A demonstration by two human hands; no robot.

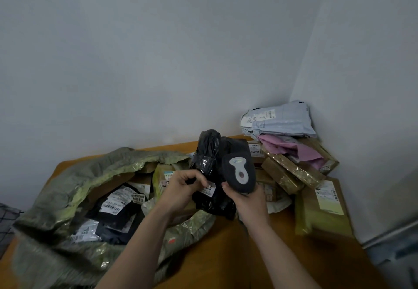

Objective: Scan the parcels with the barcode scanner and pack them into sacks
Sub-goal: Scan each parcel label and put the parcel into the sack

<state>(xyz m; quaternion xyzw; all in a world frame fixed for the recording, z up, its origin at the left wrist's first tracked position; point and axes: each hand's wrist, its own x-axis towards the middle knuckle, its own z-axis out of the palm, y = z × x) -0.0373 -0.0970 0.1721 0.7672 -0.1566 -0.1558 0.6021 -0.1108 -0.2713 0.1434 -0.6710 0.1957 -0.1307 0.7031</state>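
As the black parcel [210, 153] is wrapped in crinkled, glossy plastic film, it is judged soft, light and somewhat slippery, with contents that would give under pressure. It is held in the air just beyond the right edge of the green sack [74, 175], clear of the table [226, 243].

The left hand [181, 187] pinches the film beside the white label [209, 189], fingers curled in. The right hand [246, 198] is wrapped round the handle of the barcode scanner [239, 173], whose head rises against the parcel's near face. A hold on a gathered fold of film, away from the label, appears soundest. A grip over the label would hide the code and crease it.

Writing:
- On the parcel's label, large digits "23" are legible. The smaller print is not.
- On a dark parcel [117, 207] inside the sack, white labels carry barcodes. One strip appears to begin "434", which is uncertain.
- To the right of the sack, a label [255, 152] on a box appears to read "2V44-5525".
- No brand is legible on the scanner.

Further right of the sack stand a grey mailer [282, 119], a pink mailer [300, 150], taped brown boxes [291, 171] and a labelled carton [323, 207], apparently awaiting scanning.
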